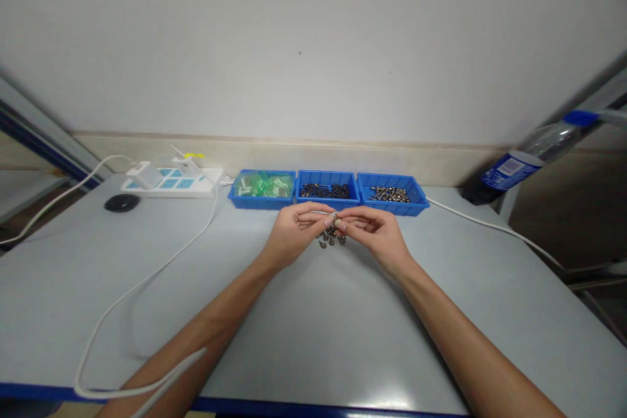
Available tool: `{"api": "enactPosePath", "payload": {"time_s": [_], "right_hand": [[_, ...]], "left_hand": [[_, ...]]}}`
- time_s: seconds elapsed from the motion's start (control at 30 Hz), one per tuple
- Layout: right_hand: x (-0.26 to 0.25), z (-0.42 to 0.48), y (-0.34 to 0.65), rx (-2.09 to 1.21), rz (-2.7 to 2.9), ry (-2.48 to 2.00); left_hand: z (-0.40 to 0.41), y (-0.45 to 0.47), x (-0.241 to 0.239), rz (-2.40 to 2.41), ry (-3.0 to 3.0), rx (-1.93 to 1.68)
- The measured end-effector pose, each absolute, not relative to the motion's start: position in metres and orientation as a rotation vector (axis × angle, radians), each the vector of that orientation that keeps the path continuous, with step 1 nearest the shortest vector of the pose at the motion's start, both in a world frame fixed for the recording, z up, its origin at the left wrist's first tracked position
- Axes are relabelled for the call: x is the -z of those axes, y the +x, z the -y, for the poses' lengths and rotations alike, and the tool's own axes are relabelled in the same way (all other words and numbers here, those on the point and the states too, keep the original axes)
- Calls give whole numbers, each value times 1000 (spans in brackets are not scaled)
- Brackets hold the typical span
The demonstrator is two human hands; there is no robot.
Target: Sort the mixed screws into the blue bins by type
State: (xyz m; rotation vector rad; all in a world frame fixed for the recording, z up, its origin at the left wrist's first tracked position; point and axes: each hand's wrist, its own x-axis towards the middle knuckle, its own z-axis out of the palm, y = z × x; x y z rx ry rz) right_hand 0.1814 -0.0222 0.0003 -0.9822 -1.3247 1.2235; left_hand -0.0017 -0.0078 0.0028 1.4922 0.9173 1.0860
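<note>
My left hand and my right hand meet fingertip to fingertip over the grey table, just in front of three blue bins. Both pinch a small pale part between them; its exact shape is too small to tell. Under the fingers lies a small heap of dark screws on the table. The left bin holds green and white plastic pieces, the middle bin dark screws, and the right bin metal screws.
A white power strip with a plugged adapter sits at the back left, beside a black round disc. White cables cross the left of the table and run off right. A blue-capped plastic bottle leans at the back right.
</note>
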Motion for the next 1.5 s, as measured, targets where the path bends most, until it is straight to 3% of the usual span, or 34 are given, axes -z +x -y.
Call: {"api": "enactPosePath", "payload": {"time_s": [0.17,0.27,0.33,0.57,0.77,0.9,1.17,1.5], "right_hand": [[-11,14,204,-850,1222,-1158],[-18,4,221,-558,1148,-1313],[-24,-5,229,-539,1125,-1342],[-55,-40,229,-475,1153,-1268],[-57,-59,210,-597,1795,-1279],[-47,-65,187,-309,2283,-1334],[-38,-68,148,156,2524,-1478],[-33,-56,148,13,2556,-1301]], "left_hand": [[-2,-14,-1,-1111,2266,-1328],[-14,-25,2,-1288,2684,-1312],[-21,-29,4,-1403,2800,-1253],[-30,-31,8,-1415,2800,-1143],[-26,-32,7,-1373,2742,-1184],[-24,-35,10,-1328,2718,-1203],[-23,-38,14,-1208,2778,-1247],[-26,-46,13,-1032,2804,-1187]]}}
